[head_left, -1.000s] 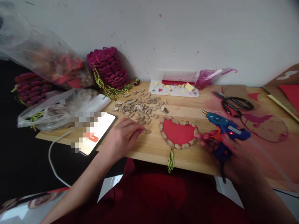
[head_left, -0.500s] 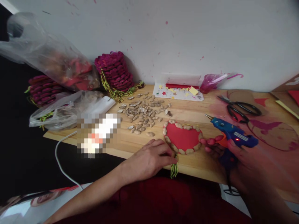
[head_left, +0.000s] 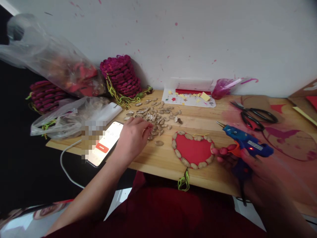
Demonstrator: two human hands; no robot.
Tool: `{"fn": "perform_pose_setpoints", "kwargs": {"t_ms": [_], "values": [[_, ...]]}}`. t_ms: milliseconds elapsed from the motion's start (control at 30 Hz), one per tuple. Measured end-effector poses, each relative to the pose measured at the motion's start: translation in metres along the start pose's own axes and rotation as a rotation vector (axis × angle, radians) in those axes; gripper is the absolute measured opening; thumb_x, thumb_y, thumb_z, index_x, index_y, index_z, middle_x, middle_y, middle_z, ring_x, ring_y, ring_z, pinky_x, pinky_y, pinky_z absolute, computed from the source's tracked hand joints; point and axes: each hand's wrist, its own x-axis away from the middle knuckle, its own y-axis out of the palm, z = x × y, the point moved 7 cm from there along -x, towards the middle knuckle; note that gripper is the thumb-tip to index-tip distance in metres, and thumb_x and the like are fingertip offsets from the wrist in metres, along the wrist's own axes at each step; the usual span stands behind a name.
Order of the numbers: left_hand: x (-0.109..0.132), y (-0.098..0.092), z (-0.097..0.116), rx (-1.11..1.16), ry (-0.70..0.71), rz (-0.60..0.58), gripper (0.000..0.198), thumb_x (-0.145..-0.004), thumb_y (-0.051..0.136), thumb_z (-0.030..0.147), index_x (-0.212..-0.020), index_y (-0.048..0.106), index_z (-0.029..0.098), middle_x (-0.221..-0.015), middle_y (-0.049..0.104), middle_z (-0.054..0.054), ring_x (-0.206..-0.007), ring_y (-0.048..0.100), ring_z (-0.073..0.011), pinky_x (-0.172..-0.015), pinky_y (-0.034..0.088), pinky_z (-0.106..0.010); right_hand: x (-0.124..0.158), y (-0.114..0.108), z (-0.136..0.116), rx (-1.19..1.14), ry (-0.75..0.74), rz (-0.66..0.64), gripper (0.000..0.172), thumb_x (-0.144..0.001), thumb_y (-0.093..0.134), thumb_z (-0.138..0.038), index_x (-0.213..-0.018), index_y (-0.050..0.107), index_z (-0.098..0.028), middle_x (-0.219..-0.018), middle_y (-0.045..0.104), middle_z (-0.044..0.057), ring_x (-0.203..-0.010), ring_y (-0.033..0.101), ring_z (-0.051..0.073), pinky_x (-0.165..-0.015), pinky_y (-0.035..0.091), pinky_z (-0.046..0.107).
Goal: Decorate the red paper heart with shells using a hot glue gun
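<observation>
My right hand (head_left: 255, 168) grips a blue hot glue gun (head_left: 247, 140) with an orange trigger and a lit red light, its nozzle aimed to the left. Fingertips of that hand come close to the right edge of a red heart (head_left: 194, 148) rimmed with peanut shells. A green tassel (head_left: 183, 181) hangs from the heart over the table edge. At the near side of a loose pile of peanut shells (head_left: 158, 119), my left hand (head_left: 135, 135) has its fingers bent and thumb and forefinger close together; anything between them is hidden.
A lit phone (head_left: 105, 145) lies beside my left wrist. Plastic bags (head_left: 66, 72) and a purple woven bundle (head_left: 121, 77) stand at the left. Black-handled scissors (head_left: 257, 115), a star-covered sheet (head_left: 188, 99) and a pink cup (head_left: 220, 89) sit toward the back.
My left hand has left the heart's lower left edge and tassel and moved left to the shell pile. The heart is turned slightly. My right hand stays with the glue gun.
</observation>
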Motion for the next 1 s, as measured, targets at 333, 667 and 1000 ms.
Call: {"fn": "perform_pose_setpoints", "kwargs": {"t_ms": [333,667,1000], "values": [[-0.018,0.032,-0.013,-0.169,-0.166,-0.235,0.011,-0.084,0.065,0.023,-0.081,0.074,0.019,-0.085,0.07,-0.009,-0.084,0.064,-0.0267,-0.081,0.051,-0.04,-0.002,-0.004,0.004,-0.028,0.003,-0.036,0.03,-0.059,0.09,-0.044,-0.076,0.079,-0.022,-0.079,0.076,0.009,-0.097,0.075,0.034,-0.085,0.064,0.043],[-0.026,0.021,0.035,0.089,0.005,-0.245,0.009,-0.085,0.067,0.02,-0.086,0.076,0.021,-0.085,0.07,-0.004,-0.084,0.065,-0.021,-0.079,0.05,-0.033,-0.001,-0.001,0.003,-0.03,-0.014,-0.068,0.026,-0.066,0.086,-0.043,-0.078,0.078,-0.022,-0.081,0.077,0.007,-0.09,0.077,0.03,-0.081,0.065,0.038],[-0.032,0.055,0.071,0.071,0.149,-0.348,0.011,-0.087,0.064,0.018,-0.085,0.075,0.018,-0.086,0.067,-0.006,-0.083,0.061,-0.022,-0.082,0.05,-0.037,0.001,0.004,0.003,-0.065,-0.019,-0.131,0.02,-0.075,0.081,-0.041,-0.081,0.079,-0.022,-0.079,0.077,0.006,-0.084,0.077,0.024,-0.075,0.065,0.031]]}}
